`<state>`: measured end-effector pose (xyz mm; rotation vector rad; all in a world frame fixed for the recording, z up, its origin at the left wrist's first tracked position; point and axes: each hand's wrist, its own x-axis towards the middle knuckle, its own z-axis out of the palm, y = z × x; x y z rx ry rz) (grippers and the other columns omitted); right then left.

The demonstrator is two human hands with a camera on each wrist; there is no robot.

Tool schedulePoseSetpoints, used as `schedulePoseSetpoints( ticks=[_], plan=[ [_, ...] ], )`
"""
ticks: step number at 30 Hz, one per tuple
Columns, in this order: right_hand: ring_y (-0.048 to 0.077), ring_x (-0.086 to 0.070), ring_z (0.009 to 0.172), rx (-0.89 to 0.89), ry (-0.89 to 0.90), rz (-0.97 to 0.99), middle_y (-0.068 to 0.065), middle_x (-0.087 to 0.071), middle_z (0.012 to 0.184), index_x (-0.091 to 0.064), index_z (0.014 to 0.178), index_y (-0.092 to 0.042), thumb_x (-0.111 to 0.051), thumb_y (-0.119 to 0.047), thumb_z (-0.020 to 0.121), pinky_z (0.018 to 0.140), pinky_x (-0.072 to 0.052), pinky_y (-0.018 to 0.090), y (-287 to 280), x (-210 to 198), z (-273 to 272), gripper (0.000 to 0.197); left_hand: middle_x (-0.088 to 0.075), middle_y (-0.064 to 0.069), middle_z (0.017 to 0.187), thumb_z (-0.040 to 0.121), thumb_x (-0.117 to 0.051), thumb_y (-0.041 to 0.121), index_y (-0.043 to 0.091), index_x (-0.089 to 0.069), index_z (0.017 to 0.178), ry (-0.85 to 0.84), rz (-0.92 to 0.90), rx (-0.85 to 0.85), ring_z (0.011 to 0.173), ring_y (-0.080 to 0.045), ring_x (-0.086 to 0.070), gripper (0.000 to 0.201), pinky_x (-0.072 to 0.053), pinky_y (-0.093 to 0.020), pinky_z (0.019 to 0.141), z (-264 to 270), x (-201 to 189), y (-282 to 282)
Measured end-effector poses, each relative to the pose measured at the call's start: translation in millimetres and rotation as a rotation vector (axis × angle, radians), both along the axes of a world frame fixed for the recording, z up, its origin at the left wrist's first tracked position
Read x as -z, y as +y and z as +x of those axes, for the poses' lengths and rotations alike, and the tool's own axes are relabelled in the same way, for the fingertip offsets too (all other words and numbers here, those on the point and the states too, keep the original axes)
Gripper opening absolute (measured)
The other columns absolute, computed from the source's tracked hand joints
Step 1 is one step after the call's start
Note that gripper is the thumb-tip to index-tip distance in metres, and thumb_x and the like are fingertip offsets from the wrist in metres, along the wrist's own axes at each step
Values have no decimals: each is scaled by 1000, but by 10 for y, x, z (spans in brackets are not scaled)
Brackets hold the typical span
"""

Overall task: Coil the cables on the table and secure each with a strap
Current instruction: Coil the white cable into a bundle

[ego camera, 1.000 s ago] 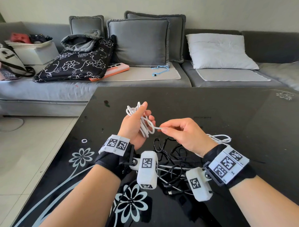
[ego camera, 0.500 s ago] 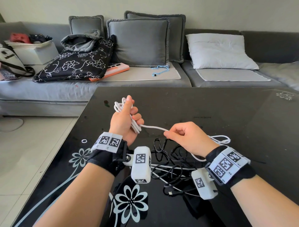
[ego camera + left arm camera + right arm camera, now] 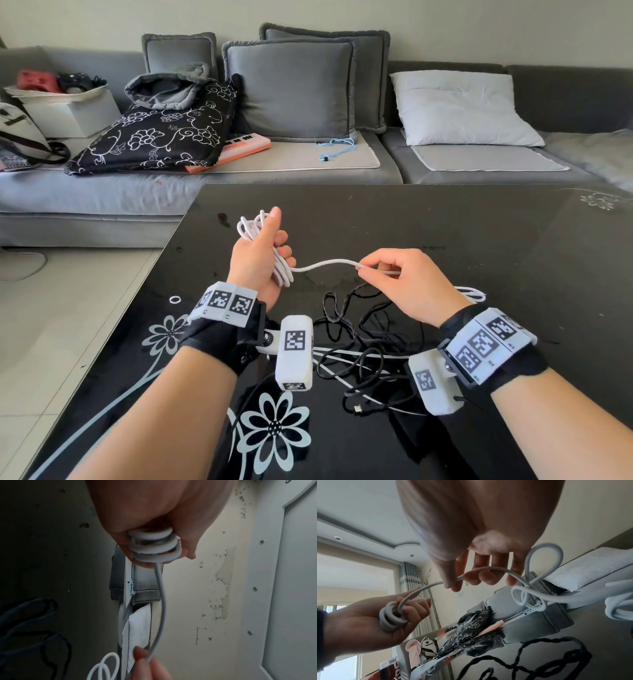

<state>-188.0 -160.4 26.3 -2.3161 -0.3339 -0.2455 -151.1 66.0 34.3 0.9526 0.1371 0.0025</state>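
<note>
Left grip [image 3: 258, 260] clasps white cable [image 3: 325, 265] coil; right grip [image 3: 407, 281] pinches free run. Black cable [image 3: 356, 346] on bench [image 3: 445, 219].

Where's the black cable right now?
In the head view the black cable lies tangled and uncoiled on the black table, between the two wrists, below the white cable stretched between the left hand and right hand.

Cables [image 3: 359, 342] on table [image 3: 479, 240], before sofa [image 3: 102, 192]
</note>
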Motion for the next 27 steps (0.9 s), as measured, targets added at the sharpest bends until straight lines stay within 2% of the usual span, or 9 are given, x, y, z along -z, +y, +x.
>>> schedulePoseSetpoints(
  ticks=[4, 7, 11, 14, 16, 19, 21, 24, 27],
  plan=[
    [5, -43, 55, 15, -28, 93, -8, -53, 57, -76, 87, -30, -69, -35, 91, 59, -35, 17, 40, -4, 1, 9, -39, 7, 63, 96, -63, 38, 19, -50, 99, -9, 120, 97, 44, -6, -36, 23, -34, -20, 43, -51, 34, -71],
    [4, -42, 54, 20, -36, 171, -13, -49, 56, -77, 90, -27, -70, -31, 90, 58, -34, 13, 71, -9, -10, 8, -36, 5, 64, 94, -61, 47, 19, -50, 101, -11, 222, 185, 45, -8, -31, 31, -30, -21, 43, -102, 32, -143],
    [1, -46, 54, 14, -52, 212, -18, -56, 55, -80, 93, -25, -72, -25, 90, 60, -35, 11, 99, -26, -23, 9, -37, 3, 62, 89, -54, 66, 17, -53, 96, 42, 295, 323, 45, -11, -29, 49, -29, -23, 43, -147, 7, -220],
    [-5, -59, 61, -3, -42, 243, -28, -66, 63, -79, 96, -23, -73, -21, 89, 65, -40, 6, 127, -67, -47, 10, -44, 3, 63, 81, -54, 76, 17, -57, 92, 49, 399, 405, 47, -13, -36, 59, -35, -24, 43, -175, 27, -253],
    [-6, -66, 72, -18, -47, 259, -25, -72, 74, -79, 95, -26, -74, -19, 88, 72, -47, 8, 146, -96, -69, 11, -43, 5, 62, 79, -60, 73, 18, -56, 93, 18, 438, 475, 47, -11, -36, 56, -35, -24, 44, -202, 45, -281],
    [1, -71, 84, -35, -72, 245, -13, -76, 87, -79, 91, -27, -75, -17, 86, 82, -54, 18, 145, -119, -80, 12, -39, 5, 64, 83, -70, 55, 20, -66, 101, -39, 482, 565, 51, -11, -35, 40, -34, -23, 47, -249, 66, -329],
    [2, -70, 81, -38, -81, 222, -11, -76, 84, -79, 89, -25, -76, -13, 85, 78, -55, 19, 138, -115, -71, 13, -41, 3, 65, 88, -71, 44, 18, -67, 108, -72, 540, 595, 52, -11, -38, 33, -38, -22, 45, -269, 89, -358],
    [9, -60, 63, 4, -118, 213, 0, -68, 69, -73, 81, -23, -75, -6, 81, 62, -49, 24, 128, -95, -54, 18, -46, 2, 65, 95, -63, 41, 22, -62, 93, -70, 564, 639, 51, -11, -43, 19, -40, -23, 44, -299, 108, -390],
    [21, -63, 68, 6, -136, 249, 8, -68, 73, -69, 79, -20, -74, -6, 81, 65, -53, 34, 134, -106, -56, 16, -48, 1, 66, 97, -57, 47, 19, -53, 91, -24, 499, 676, 49, -11, -43, 29, -38, -24, 45, -305, 101, -399]
  ],
)
